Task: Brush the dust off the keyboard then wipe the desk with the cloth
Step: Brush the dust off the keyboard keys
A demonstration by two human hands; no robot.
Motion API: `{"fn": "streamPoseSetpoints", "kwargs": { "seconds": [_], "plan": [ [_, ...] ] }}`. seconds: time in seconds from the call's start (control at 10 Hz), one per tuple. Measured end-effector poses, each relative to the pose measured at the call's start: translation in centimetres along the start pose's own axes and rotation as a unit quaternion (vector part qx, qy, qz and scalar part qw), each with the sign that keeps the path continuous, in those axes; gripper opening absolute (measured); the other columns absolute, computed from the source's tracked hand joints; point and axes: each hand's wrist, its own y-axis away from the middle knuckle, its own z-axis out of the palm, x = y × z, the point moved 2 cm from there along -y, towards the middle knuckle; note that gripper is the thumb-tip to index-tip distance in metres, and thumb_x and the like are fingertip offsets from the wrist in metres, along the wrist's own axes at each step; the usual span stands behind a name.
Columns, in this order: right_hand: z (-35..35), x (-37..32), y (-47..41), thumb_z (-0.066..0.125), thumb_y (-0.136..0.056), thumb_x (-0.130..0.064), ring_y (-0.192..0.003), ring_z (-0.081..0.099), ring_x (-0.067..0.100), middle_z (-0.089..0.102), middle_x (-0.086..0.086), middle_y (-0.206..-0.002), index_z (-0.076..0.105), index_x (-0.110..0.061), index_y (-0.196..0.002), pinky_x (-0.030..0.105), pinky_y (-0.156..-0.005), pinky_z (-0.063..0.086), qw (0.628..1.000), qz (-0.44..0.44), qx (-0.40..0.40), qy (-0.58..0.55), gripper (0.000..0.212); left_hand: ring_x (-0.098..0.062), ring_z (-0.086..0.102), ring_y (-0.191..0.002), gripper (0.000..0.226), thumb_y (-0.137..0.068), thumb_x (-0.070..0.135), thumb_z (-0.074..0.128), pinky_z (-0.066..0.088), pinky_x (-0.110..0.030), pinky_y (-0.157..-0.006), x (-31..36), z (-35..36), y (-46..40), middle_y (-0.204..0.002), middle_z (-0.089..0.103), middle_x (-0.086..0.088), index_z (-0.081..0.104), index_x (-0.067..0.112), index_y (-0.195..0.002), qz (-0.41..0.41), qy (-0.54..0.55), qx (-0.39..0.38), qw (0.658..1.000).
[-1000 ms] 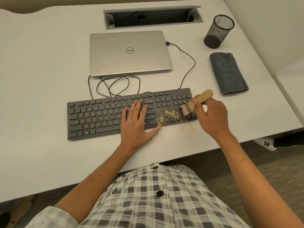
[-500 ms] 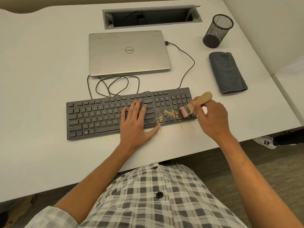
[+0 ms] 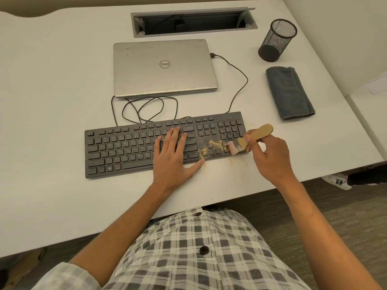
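Keyboard (image 3: 146,146) near the desk's (image 3: 52,91) front edge lies under the flat, spread left hand (image 3: 172,160), while the right hand (image 3: 270,158) pinches a wooden brush (image 3: 249,139) over yellow dust (image 3: 213,144).

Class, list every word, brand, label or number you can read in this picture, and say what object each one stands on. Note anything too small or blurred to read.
"DELL": round logo on the lid of the closed laptop, seen upside down from this side.
"Q W E R T Y", "A S D F G", "Z X C V B N": letter keys on the keyboard.
Other key legends, including the number pad: too small and blurred to read.
Brush, cloth, mesh cup: no text visible.
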Motion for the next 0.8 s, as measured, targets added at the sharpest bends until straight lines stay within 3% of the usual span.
{"fn": "streamPoseSetpoints", "kwargs": {
  "seconds": [0.3,0.4,0.8],
  "plan": [
    [0.5,-0.7,-1.5,0.048,-0.1,-0.041,-0.064,0.06,0.011,0.07,-0.006,-0.081,0.068,-0.018,-0.108,0.032,-0.054,0.045,1.0,-0.014,0.014,-0.023,0.031,-0.03,0.036,-0.148,0.087,-0.086,0.073,0.055,0.024,-0.055,-0.121,0.0,0.0,0.0,-0.158,0.042,-0.013,0.052,0.009,-0.145,0.001,0.001,0.002,1.0],
    [0.8,-0.8,-1.6,0.049,-0.1,-0.04,-0.073,0.064,0.013,0.07,-0.006,-0.082,0.069,-0.018,-0.106,0.039,-0.06,0.052,0.999,0.003,-0.007,-0.043,0.03,-0.03,0.036,-0.147,0.087,-0.086,0.074,0.053,0.023,-0.055,-0.121,0.0,0.0,0.0,-0.158,0.042,-0.013,0.052,0.009,-0.145,0.001,0.0,0.003,1.0],
    [0.7,-0.8,-2.4,0.048,-0.098,-0.045,-0.078,0.066,0.017,0.07,-0.008,-0.081,0.069,-0.018,-0.104,0.045,-0.066,0.054,1.0,0.01,-0.009,-0.024,0.035,-0.031,0.038,-0.147,0.087,-0.086,0.074,0.051,0.023,-0.055,-0.121,0.0,0.0,0.0,-0.157,0.043,-0.013,0.053,0.009,-0.144,0.003,-0.001,0.006,1.0]
  ]
}}
